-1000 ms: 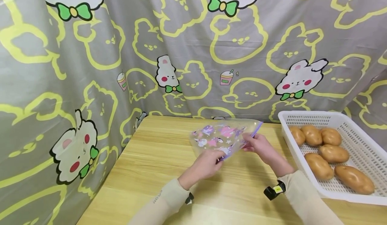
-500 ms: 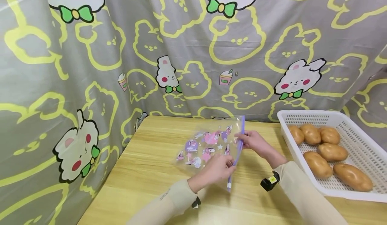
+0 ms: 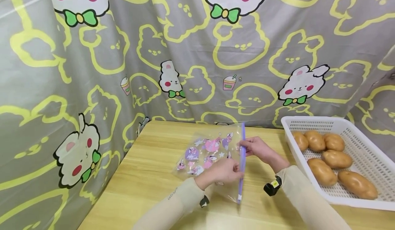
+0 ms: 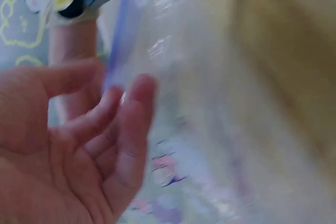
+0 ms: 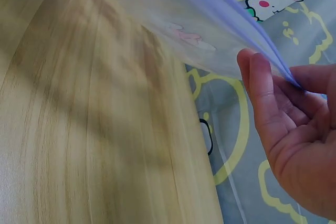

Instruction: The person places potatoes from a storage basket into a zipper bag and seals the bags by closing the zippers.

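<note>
Where both hands (image 3: 243, 159) pinch: bag's (image 3: 210, 151) zip edge (image 3: 242, 161), seemingly above table (image 3: 148, 175).

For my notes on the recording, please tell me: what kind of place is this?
Probably a home-style tabletop set up for filming: a wooden table, a cartoon rabbit cloth hung behind it as backdrop, and a white basket of potatoes beside the hands.

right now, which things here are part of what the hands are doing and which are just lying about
In hand:
- clear zip bag with cartoon stickers, held up over the table
- its purple zip strip
- left hand holding the zip edge
- right hand pinching the strip

Lying about:
- white basket
- potatoes in it, untouched
- wooden table
- bunny-print curtain
</note>
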Demonstrator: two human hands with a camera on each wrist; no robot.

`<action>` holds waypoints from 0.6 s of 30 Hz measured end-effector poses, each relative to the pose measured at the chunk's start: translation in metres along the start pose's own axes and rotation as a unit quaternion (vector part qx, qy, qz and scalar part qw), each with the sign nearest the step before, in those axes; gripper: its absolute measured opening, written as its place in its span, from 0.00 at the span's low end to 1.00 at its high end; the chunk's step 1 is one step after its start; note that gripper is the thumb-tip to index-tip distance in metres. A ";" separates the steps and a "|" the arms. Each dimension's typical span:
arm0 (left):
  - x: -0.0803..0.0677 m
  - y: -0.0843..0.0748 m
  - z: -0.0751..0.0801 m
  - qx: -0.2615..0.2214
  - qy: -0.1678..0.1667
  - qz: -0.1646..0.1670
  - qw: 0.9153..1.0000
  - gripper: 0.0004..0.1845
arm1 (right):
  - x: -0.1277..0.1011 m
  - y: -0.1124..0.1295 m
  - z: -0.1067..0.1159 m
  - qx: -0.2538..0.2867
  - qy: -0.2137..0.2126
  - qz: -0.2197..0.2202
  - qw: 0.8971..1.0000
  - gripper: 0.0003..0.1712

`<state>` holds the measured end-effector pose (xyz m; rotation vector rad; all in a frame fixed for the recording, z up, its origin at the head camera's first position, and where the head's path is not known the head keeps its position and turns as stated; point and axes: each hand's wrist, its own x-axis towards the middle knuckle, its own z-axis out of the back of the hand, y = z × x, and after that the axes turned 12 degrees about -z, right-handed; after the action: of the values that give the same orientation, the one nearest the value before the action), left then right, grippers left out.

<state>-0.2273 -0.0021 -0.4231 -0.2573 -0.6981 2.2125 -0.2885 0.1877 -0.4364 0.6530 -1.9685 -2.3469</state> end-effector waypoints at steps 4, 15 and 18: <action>0.009 0.000 0.008 0.037 0.000 0.008 0.999 0.17 | 0.001 -0.003 0.000 -0.006 0.002 0.005 1.000 0.19; 0.016 0.008 -0.005 -0.012 -0.093 0.069 0.993 0.17 | 0.002 0.002 0.001 0.085 0.055 0.011 0.995 0.17; 0.016 0.009 -0.010 -0.023 -0.121 0.065 0.990 0.16 | 0.000 0.001 0.003 0.101 0.070 0.011 0.992 0.17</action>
<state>-0.2398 0.0087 -0.4361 -0.0583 -0.8869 2.3777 -0.2899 0.1900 -0.4352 0.7780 -2.1543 -2.0444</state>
